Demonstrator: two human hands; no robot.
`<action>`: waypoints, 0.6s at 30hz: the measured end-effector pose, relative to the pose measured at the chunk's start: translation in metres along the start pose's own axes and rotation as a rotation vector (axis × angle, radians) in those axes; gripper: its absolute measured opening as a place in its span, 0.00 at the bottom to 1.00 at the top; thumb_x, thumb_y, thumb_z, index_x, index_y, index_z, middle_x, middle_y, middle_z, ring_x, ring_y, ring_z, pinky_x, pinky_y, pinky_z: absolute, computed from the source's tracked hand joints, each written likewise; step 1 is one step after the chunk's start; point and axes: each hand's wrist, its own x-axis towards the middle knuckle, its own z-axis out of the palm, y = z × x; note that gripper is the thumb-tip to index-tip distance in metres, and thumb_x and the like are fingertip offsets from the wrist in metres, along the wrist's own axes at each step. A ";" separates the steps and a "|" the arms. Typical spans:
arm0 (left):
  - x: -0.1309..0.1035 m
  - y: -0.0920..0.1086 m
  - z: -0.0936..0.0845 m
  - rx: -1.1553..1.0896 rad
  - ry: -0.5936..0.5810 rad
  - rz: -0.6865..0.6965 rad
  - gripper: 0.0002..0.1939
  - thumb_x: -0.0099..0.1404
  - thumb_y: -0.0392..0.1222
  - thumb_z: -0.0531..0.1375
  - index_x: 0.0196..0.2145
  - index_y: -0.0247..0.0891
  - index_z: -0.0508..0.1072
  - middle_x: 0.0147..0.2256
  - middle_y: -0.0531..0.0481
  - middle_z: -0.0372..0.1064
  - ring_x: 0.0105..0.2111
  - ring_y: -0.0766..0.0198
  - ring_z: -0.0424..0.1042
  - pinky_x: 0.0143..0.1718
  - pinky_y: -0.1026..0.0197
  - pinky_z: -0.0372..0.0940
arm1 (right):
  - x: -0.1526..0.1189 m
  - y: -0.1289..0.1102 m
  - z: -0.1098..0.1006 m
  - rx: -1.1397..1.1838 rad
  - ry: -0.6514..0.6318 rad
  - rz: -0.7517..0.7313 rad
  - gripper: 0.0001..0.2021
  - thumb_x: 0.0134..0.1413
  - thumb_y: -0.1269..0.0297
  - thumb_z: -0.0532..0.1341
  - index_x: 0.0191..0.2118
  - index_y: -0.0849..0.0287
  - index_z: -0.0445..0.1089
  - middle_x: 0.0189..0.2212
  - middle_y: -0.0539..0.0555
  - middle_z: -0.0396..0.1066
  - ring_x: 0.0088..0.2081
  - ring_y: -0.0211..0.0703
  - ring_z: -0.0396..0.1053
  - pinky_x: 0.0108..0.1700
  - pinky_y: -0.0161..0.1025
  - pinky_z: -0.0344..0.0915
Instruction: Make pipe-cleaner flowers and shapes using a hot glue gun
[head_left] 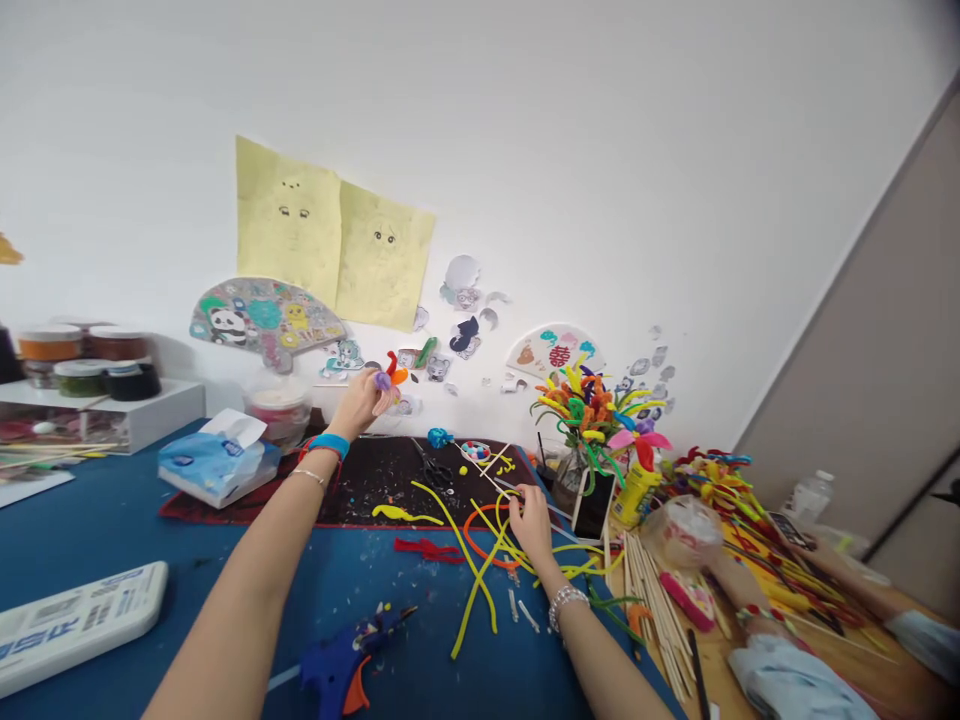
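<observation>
My left hand (358,405) is raised above the dark mat (352,470), its fingers closed on a small pipe-cleaner flower (390,382) with purple, orange, red and pink parts. My right hand (532,525) rests low over loose yellow pipe cleaners (480,575) and an orange one (469,540). Its fingers are bent together near thin white sticks (495,462); what they grip is hidden. Black scissors (433,466), a blue pompom-like piece (439,437) and a small dish of coloured bits (475,452) lie between the hands. A twisted yellow piece (405,515) and red pipe cleaners (427,550) lie nearer.
A blue glue gun (337,660) lies in front. At left are a tissue pack (217,465) and white case (82,620). At right stand a pipe-cleaner bouquet (592,410), phone (594,508) and yellow can (636,495). Another person's hands (739,585) are beyond wooden sticks (649,600).
</observation>
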 end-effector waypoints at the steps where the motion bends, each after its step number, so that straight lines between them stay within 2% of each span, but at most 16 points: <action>1: 0.004 -0.003 0.000 0.023 0.016 -0.017 0.15 0.64 0.36 0.50 0.47 0.28 0.60 0.51 0.32 0.55 0.51 0.52 0.56 0.52 0.49 0.53 | 0.000 0.001 0.001 -0.008 -0.002 0.007 0.08 0.56 0.65 0.49 0.37 0.59 0.62 0.34 0.57 0.63 0.39 0.49 0.63 0.40 0.44 0.62; 4: 0.011 -0.008 -0.001 0.073 0.037 -0.053 0.15 0.63 0.34 0.47 0.48 0.29 0.58 0.53 0.30 0.51 0.53 0.49 0.51 0.53 0.45 0.47 | 0.000 0.002 0.003 -0.031 0.000 0.026 0.07 0.55 0.64 0.49 0.35 0.58 0.62 0.32 0.56 0.63 0.37 0.48 0.63 0.38 0.42 0.61; 8: 0.014 -0.005 -0.003 0.078 -0.049 0.016 0.13 0.60 0.32 0.48 0.42 0.35 0.63 0.52 0.35 0.56 0.54 0.48 0.51 0.53 0.45 0.45 | 0.000 0.005 0.005 -0.053 0.011 0.047 0.07 0.54 0.64 0.49 0.32 0.58 0.61 0.30 0.55 0.63 0.35 0.47 0.63 0.35 0.41 0.60; 13: 0.019 0.007 -0.006 0.002 -0.122 0.073 0.13 0.59 0.32 0.48 0.41 0.35 0.66 0.53 0.35 0.57 0.56 0.49 0.50 0.55 0.46 0.42 | -0.001 0.006 0.007 -0.062 -0.020 0.053 0.07 0.54 0.64 0.49 0.32 0.58 0.61 0.29 0.54 0.62 0.34 0.47 0.63 0.35 0.40 0.60; 18: 0.032 0.027 -0.009 -0.151 -0.100 0.022 0.13 0.58 0.32 0.49 0.41 0.34 0.66 0.52 0.36 0.58 0.56 0.49 0.49 0.55 0.46 0.40 | -0.003 0.005 0.009 -0.060 -0.047 0.054 0.06 0.53 0.65 0.49 0.31 0.58 0.61 0.29 0.54 0.62 0.34 0.47 0.62 0.35 0.40 0.59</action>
